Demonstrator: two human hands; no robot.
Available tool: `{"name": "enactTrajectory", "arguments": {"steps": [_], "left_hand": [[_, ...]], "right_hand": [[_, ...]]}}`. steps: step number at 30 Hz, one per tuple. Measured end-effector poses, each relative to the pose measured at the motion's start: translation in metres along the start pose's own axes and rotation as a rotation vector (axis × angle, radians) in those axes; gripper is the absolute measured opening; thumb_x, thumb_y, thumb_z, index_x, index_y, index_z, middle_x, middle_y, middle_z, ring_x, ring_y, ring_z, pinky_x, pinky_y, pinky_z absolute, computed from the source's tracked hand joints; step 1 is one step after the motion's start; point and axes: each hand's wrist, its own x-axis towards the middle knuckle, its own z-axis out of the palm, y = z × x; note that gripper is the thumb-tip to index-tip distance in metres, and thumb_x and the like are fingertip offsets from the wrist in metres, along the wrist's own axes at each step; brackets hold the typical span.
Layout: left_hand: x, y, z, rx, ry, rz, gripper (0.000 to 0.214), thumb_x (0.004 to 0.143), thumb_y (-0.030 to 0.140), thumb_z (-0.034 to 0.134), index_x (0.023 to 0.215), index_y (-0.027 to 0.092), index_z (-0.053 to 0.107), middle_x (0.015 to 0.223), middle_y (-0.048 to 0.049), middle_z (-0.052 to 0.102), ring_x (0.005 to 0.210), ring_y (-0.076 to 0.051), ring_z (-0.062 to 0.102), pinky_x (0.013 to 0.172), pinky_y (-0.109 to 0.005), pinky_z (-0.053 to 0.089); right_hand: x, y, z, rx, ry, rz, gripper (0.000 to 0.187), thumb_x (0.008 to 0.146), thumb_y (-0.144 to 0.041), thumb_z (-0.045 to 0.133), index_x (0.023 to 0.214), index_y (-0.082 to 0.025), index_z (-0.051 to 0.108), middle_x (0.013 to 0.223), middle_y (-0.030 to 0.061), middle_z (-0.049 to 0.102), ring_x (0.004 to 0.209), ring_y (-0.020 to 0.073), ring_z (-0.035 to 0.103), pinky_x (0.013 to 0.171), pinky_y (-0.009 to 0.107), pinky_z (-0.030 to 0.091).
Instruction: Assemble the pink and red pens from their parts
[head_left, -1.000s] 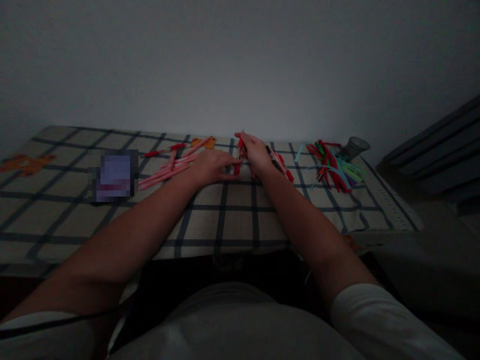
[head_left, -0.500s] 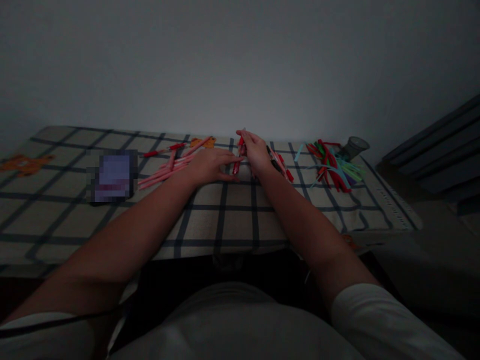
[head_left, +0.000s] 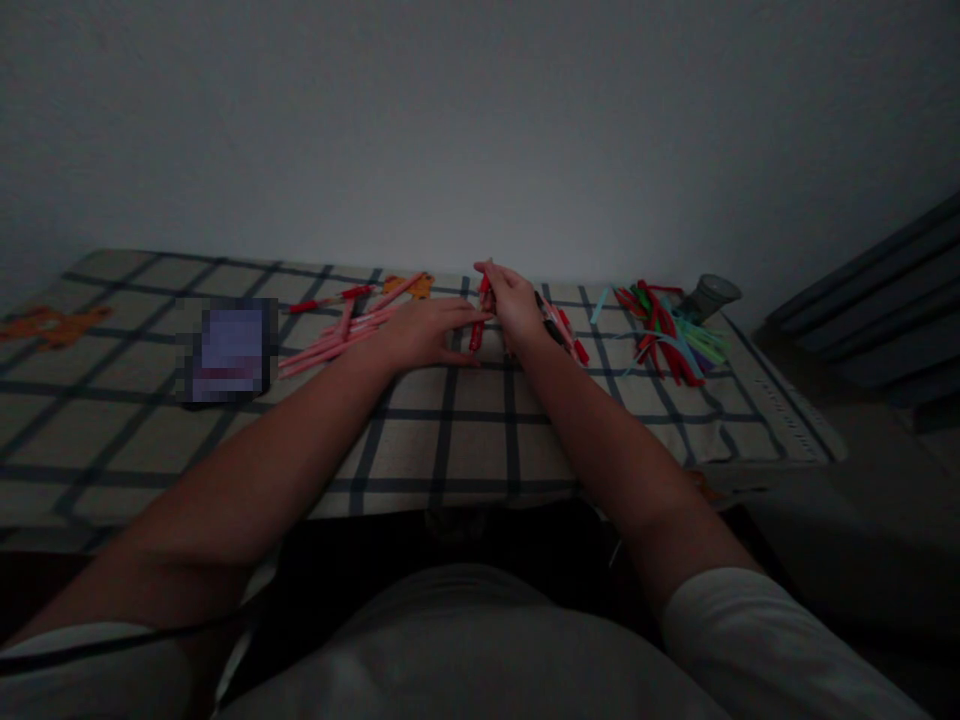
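My right hand [head_left: 514, 308] is closed around a red pen [head_left: 478, 335], held nearly upright over the middle of the cloth. My left hand [head_left: 427, 332] reaches in from the left with thumb and fingers apart, its fingertips at the pen; whether they touch it I cannot tell. Several pink sticks [head_left: 322, 350], like pencils or straws, lie left of my left hand. Behind them rests another red pen [head_left: 330, 299]. Beside my right wrist, partly hidden by it, is a small pile of red, pink and black pens [head_left: 571, 335].
A checked cloth [head_left: 405, 440] covers the table, which stands against a grey wall. At the right lie colourful strips [head_left: 667, 335] next to a dark cup [head_left: 712, 295] tipped on its side. A blurred-out dark device [head_left: 264, 375] lies at the left.
Both hands stay almost in place around the red pen. The whole view has shifted very slightly; nothing else has visibly moved.
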Motion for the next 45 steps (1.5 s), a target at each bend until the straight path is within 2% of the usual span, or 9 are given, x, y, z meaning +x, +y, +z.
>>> {"name": "enactTrajectory", "arguments": {"steps": [7, 12, 21, 26, 30, 34, 39, 45], "left_hand": [[0.000, 0.002, 0.000, -0.058, 0.048, 0.023, 0.061, 0.095, 0.052, 0.088, 0.151, 0.028, 0.077, 0.144, -0.0115, 0.081, 0.129, -0.031, 0.075, 0.103, -0.039, 0.056], [-0.001, 0.007, -0.002, -0.044, 0.037, 0.003, 0.052, 0.098, 0.049, 0.086, 0.145, 0.028, 0.078, 0.141, -0.0100, 0.081, 0.127, -0.029, 0.075, 0.102, -0.037, 0.054], [0.001, 0.004, -0.002, -0.052, 0.021, 0.003, 0.063, 0.093, 0.053, 0.091, 0.148, 0.025, 0.077, 0.138, -0.0121, 0.082, 0.122, -0.030, 0.077, 0.101, -0.037, 0.055], [0.000, 0.006, -0.004, -0.034, -0.014, -0.047, 0.071, 0.091, 0.053, 0.093, 0.153, 0.026, 0.074, 0.141, -0.0123, 0.081, 0.124, -0.031, 0.077, 0.101, -0.038, 0.055], [0.000, 0.013, -0.010, -0.006, -0.077, -0.093, 0.079, 0.091, 0.054, 0.092, 0.161, 0.028, 0.068, 0.143, -0.0104, 0.081, 0.125, -0.031, 0.077, 0.103, -0.037, 0.054], [0.001, 0.019, -0.014, 0.013, -0.108, -0.123, 0.076, 0.090, 0.054, 0.093, 0.157, 0.027, 0.070, 0.144, -0.0103, 0.080, 0.125, -0.031, 0.076, 0.101, -0.037, 0.054], [0.002, 0.019, -0.012, 0.016, -0.087, -0.104, 0.070, 0.089, 0.053, 0.095, 0.150, 0.026, 0.074, 0.140, -0.0100, 0.081, 0.123, -0.032, 0.077, 0.098, -0.036, 0.055], [0.001, 0.017, -0.009, 0.016, -0.052, -0.089, 0.061, 0.089, 0.054, 0.094, 0.141, 0.026, 0.078, 0.131, -0.0094, 0.083, 0.118, -0.030, 0.077, 0.093, -0.035, 0.053]], "right_hand": [[0.005, 0.009, -0.003, -0.017, -0.026, 0.001, 0.062, 0.107, -0.079, 0.066, 0.122, -0.021, 0.083, 0.073, -0.0050, 0.057, 0.064, 0.0109, 0.055, 0.061, 0.025, 0.045], [0.010, 0.020, -0.004, -0.044, -0.063, -0.009, 0.070, 0.103, -0.086, 0.063, 0.126, -0.023, 0.083, 0.078, -0.0022, 0.060, 0.068, 0.0128, 0.057, 0.062, 0.026, 0.046], [0.008, 0.020, -0.003, -0.078, -0.084, -0.017, 0.076, 0.100, -0.092, 0.062, 0.127, -0.024, 0.083, 0.081, -0.0006, 0.063, 0.073, 0.0150, 0.060, 0.068, 0.029, 0.049], [0.006, 0.018, -0.002, -0.084, -0.091, 0.002, 0.078, 0.098, -0.092, 0.065, 0.131, -0.024, 0.082, 0.083, 0.0001, 0.065, 0.075, 0.0159, 0.062, 0.070, 0.029, 0.050], [0.004, 0.015, 0.001, -0.080, -0.080, 0.022, 0.075, 0.098, -0.087, 0.071, 0.132, -0.022, 0.083, 0.086, 0.0009, 0.069, 0.081, 0.0170, 0.065, 0.075, 0.030, 0.053], [0.002, 0.015, 0.003, -0.065, -0.068, 0.045, 0.065, 0.101, -0.080, 0.072, 0.128, -0.021, 0.084, 0.085, 0.0005, 0.069, 0.080, 0.0163, 0.065, 0.073, 0.029, 0.054], [0.001, 0.014, 0.005, -0.063, -0.063, 0.045, 0.058, 0.101, -0.076, 0.074, 0.121, -0.023, 0.086, 0.082, -0.0002, 0.068, 0.077, 0.0166, 0.063, 0.072, 0.029, 0.053], [-0.002, 0.010, 0.006, -0.074, -0.077, 0.036, 0.057, 0.100, -0.078, 0.074, 0.120, -0.025, 0.086, 0.080, -0.0011, 0.067, 0.077, 0.0168, 0.061, 0.071, 0.029, 0.052]]}}
